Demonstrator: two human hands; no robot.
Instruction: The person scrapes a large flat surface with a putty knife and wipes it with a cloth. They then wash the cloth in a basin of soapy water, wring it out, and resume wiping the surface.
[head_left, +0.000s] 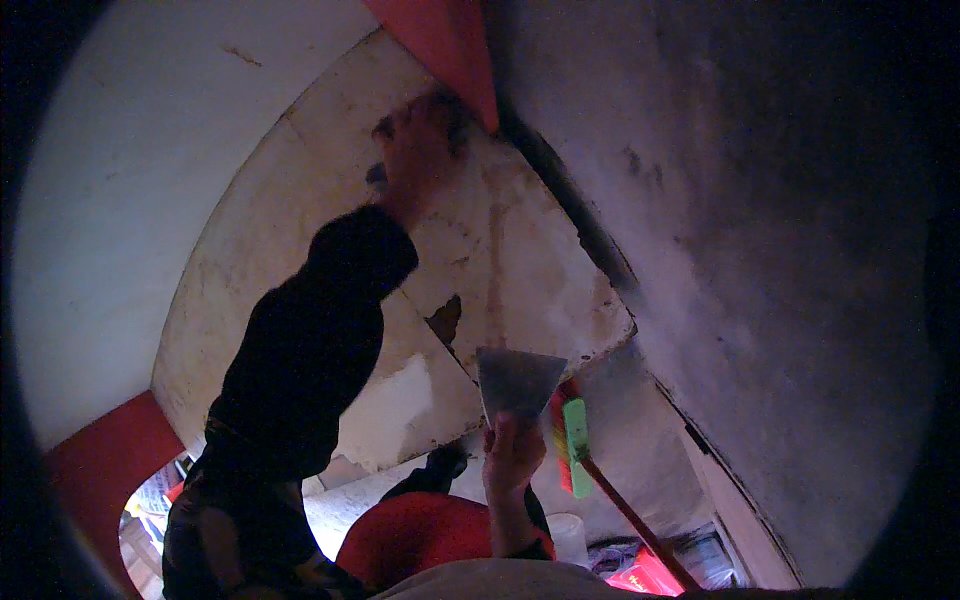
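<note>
My right hand (514, 454) grips a putty knife (521, 381) with its wide metal blade pointing up, in front of a stained, peeling plaster surface (540, 255). Higher up, my left hand (420, 146) reaches out from a black sleeve to that surface, close under a red pointed panel (457, 56). Dark patches show on both sides of its fingers; blur and dim light hide whether it holds something. Below it, a dark hole (446, 319) with a ragged edge joins a crack that runs down towards the blade.
A broom (576, 450) with a green head and red handle leans at the lower right. Near it are a translucent plastic container (568, 538) and a red printed bag (649, 574). A rounded red object (420, 532) lies below. A dark gap (570, 202) borders the right wall (750, 262).
</note>
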